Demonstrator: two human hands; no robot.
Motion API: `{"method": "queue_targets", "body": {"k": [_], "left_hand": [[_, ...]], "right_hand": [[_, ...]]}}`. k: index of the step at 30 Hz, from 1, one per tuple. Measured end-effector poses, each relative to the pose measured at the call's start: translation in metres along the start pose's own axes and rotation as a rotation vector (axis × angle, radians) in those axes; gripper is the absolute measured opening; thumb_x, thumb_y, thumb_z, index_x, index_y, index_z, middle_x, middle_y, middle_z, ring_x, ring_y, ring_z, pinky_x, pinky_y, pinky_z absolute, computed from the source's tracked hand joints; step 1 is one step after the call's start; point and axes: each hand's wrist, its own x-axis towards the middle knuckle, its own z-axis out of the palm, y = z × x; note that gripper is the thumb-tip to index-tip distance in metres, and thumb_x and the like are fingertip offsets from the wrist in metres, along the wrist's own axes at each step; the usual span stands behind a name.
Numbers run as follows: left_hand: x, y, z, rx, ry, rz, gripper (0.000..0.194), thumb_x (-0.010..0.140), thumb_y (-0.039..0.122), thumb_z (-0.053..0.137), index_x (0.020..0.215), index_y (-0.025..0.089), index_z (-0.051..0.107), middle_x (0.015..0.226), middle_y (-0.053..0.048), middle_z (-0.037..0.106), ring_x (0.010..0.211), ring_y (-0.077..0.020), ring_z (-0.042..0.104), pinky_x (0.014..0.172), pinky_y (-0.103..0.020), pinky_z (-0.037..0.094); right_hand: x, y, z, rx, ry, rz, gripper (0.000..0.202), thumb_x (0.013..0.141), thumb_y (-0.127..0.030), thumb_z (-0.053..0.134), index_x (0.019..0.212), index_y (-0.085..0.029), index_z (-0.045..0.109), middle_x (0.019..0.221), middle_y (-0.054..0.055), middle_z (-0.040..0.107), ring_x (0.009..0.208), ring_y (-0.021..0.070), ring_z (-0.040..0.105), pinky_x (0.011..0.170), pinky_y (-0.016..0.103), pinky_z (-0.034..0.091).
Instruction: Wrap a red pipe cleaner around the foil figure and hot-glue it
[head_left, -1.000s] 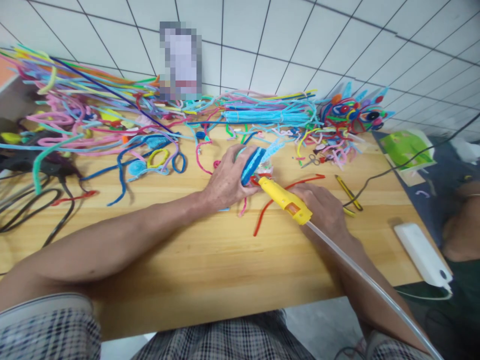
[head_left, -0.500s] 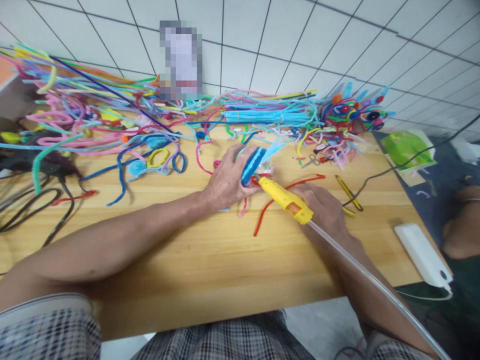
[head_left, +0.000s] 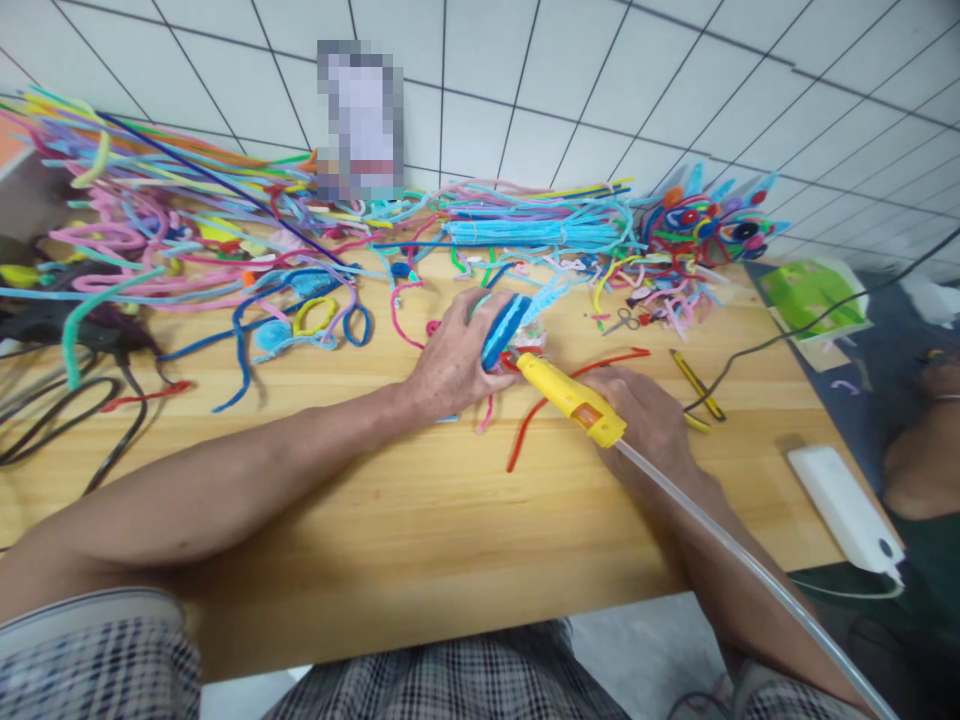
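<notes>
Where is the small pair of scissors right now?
The scissors lie on the wooden table, right of centre, beyond the right hand, beside loose pipe cleaner scraps.

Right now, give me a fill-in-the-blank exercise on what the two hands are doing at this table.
1. The right hand holds a glue gun whose body is coloured ____.
2. The left hand grips a fuzzy piece that is mostly ____ in colour.
3. The gun's tip points toward the ____ hand.
4. A clear glue stick juts from the gun's ____ end.

Missing words: yellow; blue; left; rear
</notes>
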Motion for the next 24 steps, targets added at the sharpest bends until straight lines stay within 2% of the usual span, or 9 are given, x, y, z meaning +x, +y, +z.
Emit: {"method": "queue_targets", "body": {"k": [4,12,17,24], "left_hand": [[-0.0002,0.0001,-0.0005,0.004,-0.007,0.0,0.101,0.083,0.051,0.092,0.165,0.026,0.038,0.161,-0.021,0.049,0.155,-0.0424,0.05,0.126,-0.066,0.049],[-0.0008,0.0007,0.0006,-0.004,0.014,0.006,0.102,0.083,0.057,0.092,0.164,0.024,0.04,0.16,-0.022,0.049,0.155,-0.0419,0.05,0.126,-0.065,0.049],[-0.0008,-0.0004,0.0011,0.002,0.019,0.002,0.103,0.083,0.061,0.092,0.165,0.026,0.039,0.16,-0.021,0.049,0.156,-0.0427,0.048,0.126,-0.067,0.049],[-0.0001,0.0011,0.0001,-0.008,0.009,-0.004,0.104,0.083,0.062,0.092,0.165,0.025,0.04,0.16,-0.022,0.049,0.156,-0.0421,0.049,0.126,-0.066,0.049]], "right_hand": [[0.0019,-0.0013,-0.0001,0.012,0.027,-0.023,0.021,0.105,-0.012,0.058,0.121,-0.022,0.067,0.104,0.01,0.082,0.092,0.0254,0.077,0.08,0.039,0.06],[0.0027,-0.0019,0.001,-0.048,0.039,-0.022,0.017,0.108,-0.014,0.055,0.118,-0.021,0.067,0.101,0.008,0.081,0.09,0.0237,0.075,0.079,0.037,0.056],[0.0016,-0.0023,0.004,-0.065,0.039,-0.01,0.017,0.111,-0.017,0.051,0.115,-0.022,0.067,0.099,0.008,0.08,0.088,0.0231,0.072,0.079,0.036,0.055],[0.0018,-0.0011,0.002,-0.009,0.027,0.001,0.017,0.106,-0.014,0.058,0.119,-0.021,0.067,0.099,0.009,0.079,0.087,0.0257,0.072,0.077,0.038,0.055]]}}
